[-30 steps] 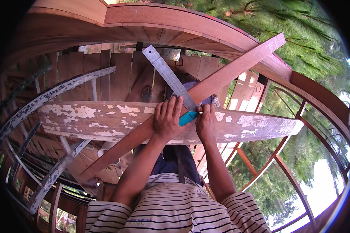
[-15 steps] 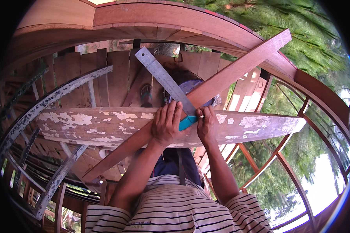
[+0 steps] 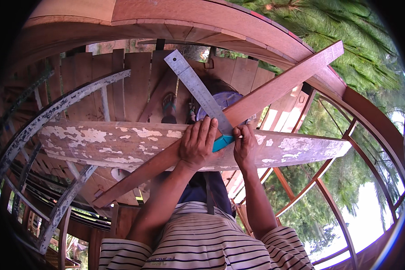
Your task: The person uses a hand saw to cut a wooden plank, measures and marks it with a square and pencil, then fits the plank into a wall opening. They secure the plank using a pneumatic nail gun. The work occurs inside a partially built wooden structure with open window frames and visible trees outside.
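Note:
A reddish wooden strip lies slantwise across a weathered plank with peeling white paint. Across the strip rests a try square, its steel blade pointing away to the upper left and its teal handle against the strip's near edge. My left hand is closed over the strip beside the square, fingertips by the blade. Just right of the teal handle, my right hand is pinched closed at the strip's edge; whatever its fingertips may hold is hidden.
A purple-rimmed bucket stands beyond the plank, below it. Peeling curved metal frames rise at the left. A curved wooden wall arcs along the far side, with wooden framing at the right. A foot in a sandal shows on the board floor.
The view has shifted slightly, so the square, strip and both hands appear a little farther right. My right hand is a bit more tightly curled beside the teal handle.

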A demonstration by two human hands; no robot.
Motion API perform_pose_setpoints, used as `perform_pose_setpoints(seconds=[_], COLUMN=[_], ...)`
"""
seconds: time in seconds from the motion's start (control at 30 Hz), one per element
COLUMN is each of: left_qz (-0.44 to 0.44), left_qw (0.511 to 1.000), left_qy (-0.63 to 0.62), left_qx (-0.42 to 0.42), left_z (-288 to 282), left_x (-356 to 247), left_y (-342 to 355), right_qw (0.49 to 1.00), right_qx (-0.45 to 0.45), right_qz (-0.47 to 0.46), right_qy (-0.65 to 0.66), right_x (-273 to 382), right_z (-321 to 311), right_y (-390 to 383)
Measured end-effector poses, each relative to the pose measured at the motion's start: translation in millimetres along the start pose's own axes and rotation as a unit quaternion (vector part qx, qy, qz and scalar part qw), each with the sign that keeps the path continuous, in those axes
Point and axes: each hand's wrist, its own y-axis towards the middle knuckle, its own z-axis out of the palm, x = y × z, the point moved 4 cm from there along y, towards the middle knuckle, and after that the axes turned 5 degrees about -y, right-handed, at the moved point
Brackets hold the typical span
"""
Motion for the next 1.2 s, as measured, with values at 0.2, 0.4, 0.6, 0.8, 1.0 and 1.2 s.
perform_pose_setpoints(seconds=[0.2, 0.4, 0.6, 0.8, 1.0, 1.2], left_qz=[0.002, 0.006, -0.001, -0.009, -0.009, -0.005], left_qw=[1.0, 1.0, 1.0, 1.0, 1.0, 1.0], left_qy=[0.005, 0.008, 0.013, 0.006, 0.009, 0.008], left_qx=[-0.011, -0.012, -0.012, -0.008, -0.001, -0.012], left_z=[1, -1, -4, -2, -2, -2], left_x=[0, -1, -4, -3, -2, -4], left_y=[1, 2, 3, 1, 2, 4], right_qw=[0.997, 0.998, 0.99, 0.985, 0.981, 0.972], right_qx=[0.041, 0.038, -0.038, -0.045, -0.026, 0.037], right_qz=[0.062, 0.025, -0.132, -0.166, -0.188, -0.199], right_qy=[-0.037, -0.046, -0.014, -0.024, -0.044, -0.117], right_x=[8, 11, 41, 41, 47, 44], right_z=[-39, -45, -28, -18, -17, -31], right_y=[11, 28, 34, 34, 34, 31])
